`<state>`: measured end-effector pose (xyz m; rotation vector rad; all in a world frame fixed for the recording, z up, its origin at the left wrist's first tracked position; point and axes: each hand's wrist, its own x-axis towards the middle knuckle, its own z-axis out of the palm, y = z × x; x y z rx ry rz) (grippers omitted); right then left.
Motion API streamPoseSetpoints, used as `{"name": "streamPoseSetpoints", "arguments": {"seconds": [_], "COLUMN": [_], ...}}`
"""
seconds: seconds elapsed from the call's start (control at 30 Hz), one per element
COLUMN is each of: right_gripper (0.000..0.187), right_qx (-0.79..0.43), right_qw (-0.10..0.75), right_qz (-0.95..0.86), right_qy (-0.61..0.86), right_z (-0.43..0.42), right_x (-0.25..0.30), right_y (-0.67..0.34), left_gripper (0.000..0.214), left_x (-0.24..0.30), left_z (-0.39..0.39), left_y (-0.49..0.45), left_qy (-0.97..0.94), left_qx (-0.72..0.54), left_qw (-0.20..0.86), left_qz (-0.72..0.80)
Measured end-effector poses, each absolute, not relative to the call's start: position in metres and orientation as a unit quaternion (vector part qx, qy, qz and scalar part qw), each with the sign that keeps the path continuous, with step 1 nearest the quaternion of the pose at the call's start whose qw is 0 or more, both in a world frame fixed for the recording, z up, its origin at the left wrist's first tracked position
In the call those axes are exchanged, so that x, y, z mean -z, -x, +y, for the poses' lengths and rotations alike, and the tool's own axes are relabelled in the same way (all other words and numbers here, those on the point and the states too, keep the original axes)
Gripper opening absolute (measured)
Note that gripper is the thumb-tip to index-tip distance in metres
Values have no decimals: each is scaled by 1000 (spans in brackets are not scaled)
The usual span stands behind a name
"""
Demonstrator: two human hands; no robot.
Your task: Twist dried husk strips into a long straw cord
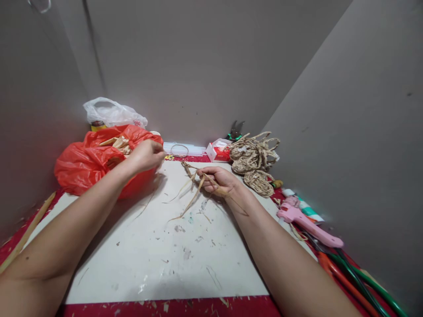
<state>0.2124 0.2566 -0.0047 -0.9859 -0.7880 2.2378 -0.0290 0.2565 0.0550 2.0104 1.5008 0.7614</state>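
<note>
1. Two bare hands work above one white board (238, 273), which lies on a red-covered bench (198, 307).
2. The right hand (220, 179) grasps one knotted strip of dry fiber (185, 168) over the board's far half, its several loose strands trailing toward the near side and the wrist.
3. The left hand (147, 155), fingers curled, is at the right side of one red plastic bag (76, 165); whether it holds anything cannot be told.
4. Pale dry pieces (121, 144) show in the bag's mouth; one white plastic bag (114, 113) sits behind, its red print unreadable.
5. Along the far edge: translucent sticks (198, 150) too close to count, one thin ring (179, 151), one red-and-white box (220, 152), its lettering too small to read, and one pair of cutters (236, 128).
6. At far right, at least three coiled fiber pieces (259, 182) overlap; nearer lies one pink glue gun (307, 223).
</note>
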Motion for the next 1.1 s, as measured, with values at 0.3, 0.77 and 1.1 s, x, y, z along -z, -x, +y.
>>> {"name": "streamPoseSetpoints", "arguments": {"seconds": [0.3, 0.77, 1.1], "right_gripper": [15, 22, 15], "right_qx": [-821, -683, -380], "right_qw": [255, 213, 211], "right_qz": [-335, -545, -744], "right_qy": [385, 436, 507], "right_z": [255, 245, 242], "right_x": [14, 11, 11], "right_y": [-200, -199, -187], "left_gripper": [7, 19, 22], "left_x": [9, 11, 13], "left_z": [237, 240, 242], "left_y": [-41, -29, -26], "left_qy": [-500, -649, -575], "left_qx": [-306, -280, -252], "left_qw": [711, 518, 625], "left_qz": [388, 482, 463]}}
